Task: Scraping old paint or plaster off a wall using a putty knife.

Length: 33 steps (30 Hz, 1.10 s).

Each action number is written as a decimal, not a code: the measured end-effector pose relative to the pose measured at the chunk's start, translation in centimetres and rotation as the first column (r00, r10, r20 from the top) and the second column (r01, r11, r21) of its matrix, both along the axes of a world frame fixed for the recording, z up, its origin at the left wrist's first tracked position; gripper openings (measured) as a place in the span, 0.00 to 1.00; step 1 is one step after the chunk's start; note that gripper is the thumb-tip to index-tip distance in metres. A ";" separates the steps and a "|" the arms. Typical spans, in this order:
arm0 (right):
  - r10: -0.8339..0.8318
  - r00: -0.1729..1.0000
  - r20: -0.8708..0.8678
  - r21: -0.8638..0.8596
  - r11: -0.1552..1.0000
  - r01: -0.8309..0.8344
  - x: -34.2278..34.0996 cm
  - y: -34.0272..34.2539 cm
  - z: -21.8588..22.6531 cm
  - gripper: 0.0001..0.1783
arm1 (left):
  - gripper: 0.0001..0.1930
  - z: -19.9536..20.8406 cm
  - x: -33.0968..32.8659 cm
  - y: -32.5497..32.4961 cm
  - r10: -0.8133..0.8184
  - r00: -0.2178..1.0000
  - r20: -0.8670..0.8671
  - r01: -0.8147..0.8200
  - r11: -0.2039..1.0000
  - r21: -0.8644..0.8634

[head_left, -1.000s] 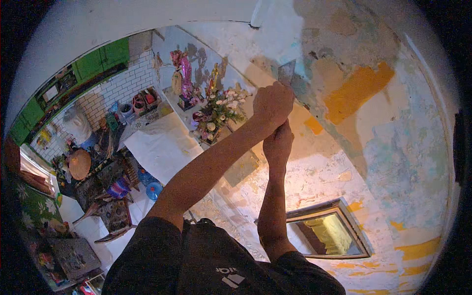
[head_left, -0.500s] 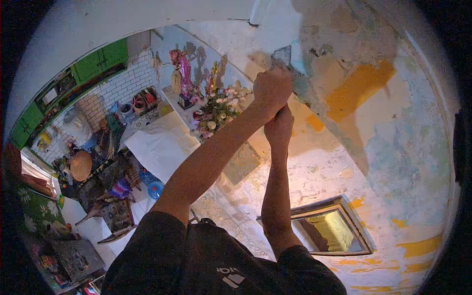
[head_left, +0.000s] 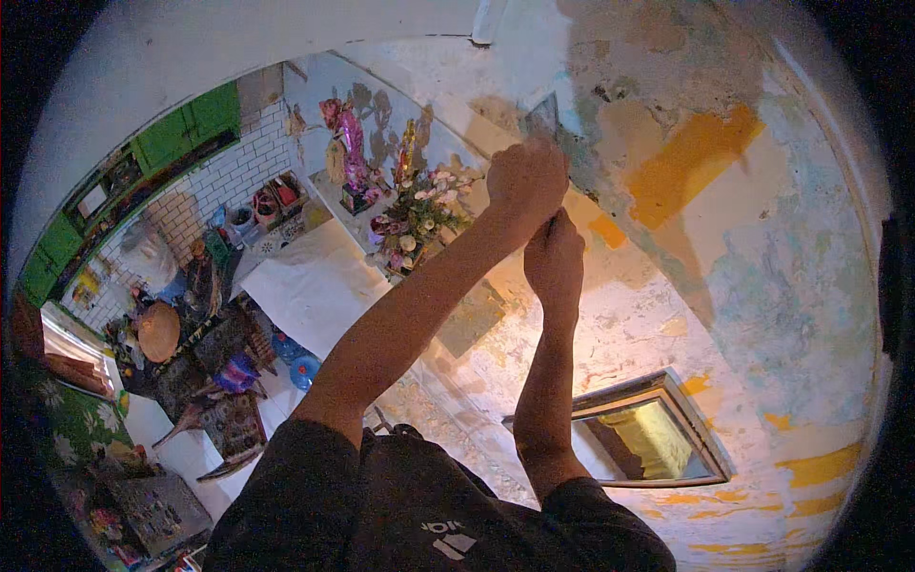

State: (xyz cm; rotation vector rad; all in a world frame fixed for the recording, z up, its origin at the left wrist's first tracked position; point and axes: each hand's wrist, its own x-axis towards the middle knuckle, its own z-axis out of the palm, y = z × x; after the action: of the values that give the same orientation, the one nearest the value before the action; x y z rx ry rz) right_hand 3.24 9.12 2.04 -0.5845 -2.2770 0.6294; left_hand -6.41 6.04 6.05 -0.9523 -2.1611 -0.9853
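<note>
Both my arms reach up toward a patchy, peeling wall (head_left: 648, 286). My left hand (head_left: 526, 186), slightly blurred, is closed around a scraper, and its grey, flat blade (head_left: 543, 116) sticks out above the fist, by the wall's blue-grey patch. Just below, my right hand (head_left: 554, 253) is also closed, against the underside of the left fist. A dark bit of what looks like the handle shows between the two. The fingers hide the rest of the handle. Whether the blade touches the wall I cannot tell.
An orange paint patch (head_left: 701, 162) lies right of my hands. A framed opening (head_left: 658, 439) is low on the wall. Left of my arms are artificial flowers (head_left: 419, 224), a white-covered table (head_left: 310, 281), green cabinets (head_left: 191, 124) and a blue water jug (head_left: 304, 372).
My right hand has shifted slightly to the right, and its forearm with it. The left fist stays near the same spot, while the scraper blade looks narrower and more blurred.
</note>
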 end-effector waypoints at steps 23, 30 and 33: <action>0.047 0.998 0.038 0.210 0.976 -0.054 0.5 0.3 1.7 0.10 | 0.08 -0.6 -0.1 0.6 0.069 0.987 -0.146 -0.061 0.997 0.056; -0.032 0.987 0.161 0.129 0.992 0.011 1.4 0.1 2.2 0.14 | 0.10 -0.1 0.7 0.3 0.081 0.996 0.037 -0.084 0.991 0.101; -0.026 0.984 0.178 0.184 0.983 -0.007 1.3 0.5 2.0 0.14 | 0.11 0.2 0.7 0.2 -0.080 0.982 0.173 0.089 0.995 -0.045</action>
State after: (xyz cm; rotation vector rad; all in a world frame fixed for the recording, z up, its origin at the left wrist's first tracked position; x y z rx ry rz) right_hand 4.57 9.62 4.08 -0.5811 -2.4661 0.3680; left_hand -5.75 6.20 6.30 -1.0248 -2.3151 -1.0911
